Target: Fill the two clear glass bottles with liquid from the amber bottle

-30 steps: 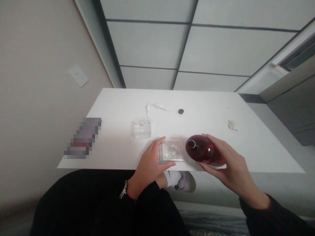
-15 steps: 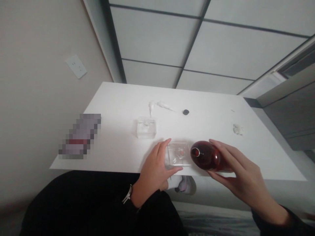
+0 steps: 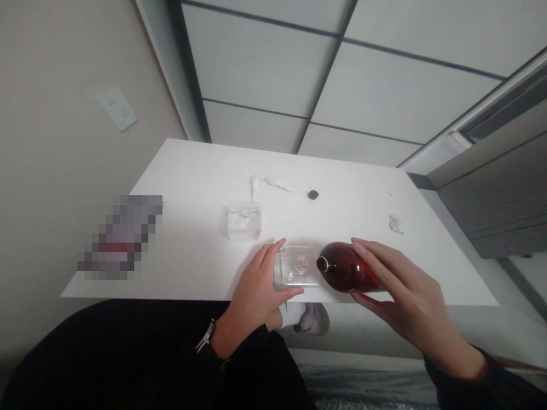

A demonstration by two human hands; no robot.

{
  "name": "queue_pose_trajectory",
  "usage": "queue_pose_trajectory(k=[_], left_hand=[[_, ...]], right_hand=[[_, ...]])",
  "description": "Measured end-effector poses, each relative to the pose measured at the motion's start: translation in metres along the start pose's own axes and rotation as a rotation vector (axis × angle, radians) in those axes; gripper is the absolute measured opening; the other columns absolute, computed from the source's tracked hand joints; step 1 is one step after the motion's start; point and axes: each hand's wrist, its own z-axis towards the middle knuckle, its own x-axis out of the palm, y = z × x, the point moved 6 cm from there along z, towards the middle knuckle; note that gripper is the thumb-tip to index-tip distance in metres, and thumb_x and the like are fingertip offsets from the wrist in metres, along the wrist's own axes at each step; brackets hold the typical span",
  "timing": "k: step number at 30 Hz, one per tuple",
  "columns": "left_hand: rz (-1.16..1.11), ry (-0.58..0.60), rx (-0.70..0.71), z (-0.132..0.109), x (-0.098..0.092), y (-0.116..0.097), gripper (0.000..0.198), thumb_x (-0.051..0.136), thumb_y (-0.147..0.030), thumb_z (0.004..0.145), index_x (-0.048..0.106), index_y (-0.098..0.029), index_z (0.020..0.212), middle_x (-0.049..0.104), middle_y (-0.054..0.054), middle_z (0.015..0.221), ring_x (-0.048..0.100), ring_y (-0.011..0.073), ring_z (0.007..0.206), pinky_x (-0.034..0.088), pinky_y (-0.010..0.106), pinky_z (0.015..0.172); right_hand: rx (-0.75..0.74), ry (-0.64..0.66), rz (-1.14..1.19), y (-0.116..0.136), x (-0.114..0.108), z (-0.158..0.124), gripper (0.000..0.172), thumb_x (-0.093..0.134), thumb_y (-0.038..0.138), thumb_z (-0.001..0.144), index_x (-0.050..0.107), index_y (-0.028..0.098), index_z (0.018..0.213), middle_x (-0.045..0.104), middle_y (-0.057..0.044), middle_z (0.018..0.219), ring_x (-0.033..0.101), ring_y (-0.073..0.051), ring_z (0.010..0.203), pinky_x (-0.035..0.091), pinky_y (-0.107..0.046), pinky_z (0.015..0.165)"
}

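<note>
At the table's front edge, my left hand (image 3: 260, 276) is curled around the left side of a clear square bottle (image 3: 294, 276), thumb in front and fingers behind. A round neck opening shows on its top. My right hand (image 3: 401, 285) grips a dark red, see-through bottle (image 3: 344, 267) by its body. That bottle is tilted, its uncapped mouth pointing left and close to the clear bottle's neck. I cannot tell whether any liquid is flowing. A second clear square bottle (image 3: 244, 222) stands behind and left of my left hand.
Two white nozzle-like pieces (image 3: 277, 183) lie toward the back of the white table (image 3: 192, 228), with a small dark cap (image 3: 313, 195) to their right. Crumpled white tissue (image 3: 396, 224) is at the right. A blurred-out flat object (image 3: 123, 236) lies by the left edge.
The red bottle has tipped further over, bringing its mouth lower and nearer the clear bottle's neck. My left hand keeps its hold. The whole view has shifted slightly.
</note>
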Motion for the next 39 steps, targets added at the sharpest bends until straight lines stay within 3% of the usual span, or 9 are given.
queue_pose_trajectory(k=[15, 23, 39], left_hand=[[0.005, 0.004, 0.019, 0.001, 0.001, -0.002, 0.095, 0.097, -0.029, 0.076, 0.045, -0.019, 0.155, 0.060, 0.018, 0.153, 0.058, 0.0356, 0.144, 0.049, 0.058, 0.122], [0.009, -0.008, 0.033, 0.001, 0.000, -0.003, 0.096, 0.099, -0.029, 0.074, 0.046, -0.017, 0.153, 0.061, 0.018, 0.151, 0.060, 0.0354, 0.142, 0.051, 0.056, 0.120], [-0.012, -0.005, 0.041, 0.002, 0.000, -0.004, 0.093, 0.097, -0.029, 0.076, 0.045, -0.025, 0.153, 0.061, 0.014, 0.153, 0.060, 0.0342, 0.142, 0.049, 0.058, 0.121]], right_hand=[[-0.090, -0.002, -0.115, 0.007, -0.006, 0.014, 0.105, 0.079, 0.005, 0.088, 0.021, 0.022, 0.173, 0.073, -0.019, 0.137, 0.073, -0.037, 0.115, 0.067, -0.053, 0.089], [-0.104, 0.017, -0.133, 0.005, -0.008, 0.015, 0.103, 0.079, 0.007, 0.088, 0.023, 0.022, 0.173, 0.072, -0.020, 0.138, 0.073, -0.038, 0.115, 0.067, -0.053, 0.088], [-0.143, 0.046, -0.173, 0.005, -0.012, 0.018, 0.099, 0.080, 0.008, 0.088, 0.027, 0.019, 0.172, 0.071, -0.022, 0.139, 0.072, -0.039, 0.119, 0.066, -0.054, 0.092]])
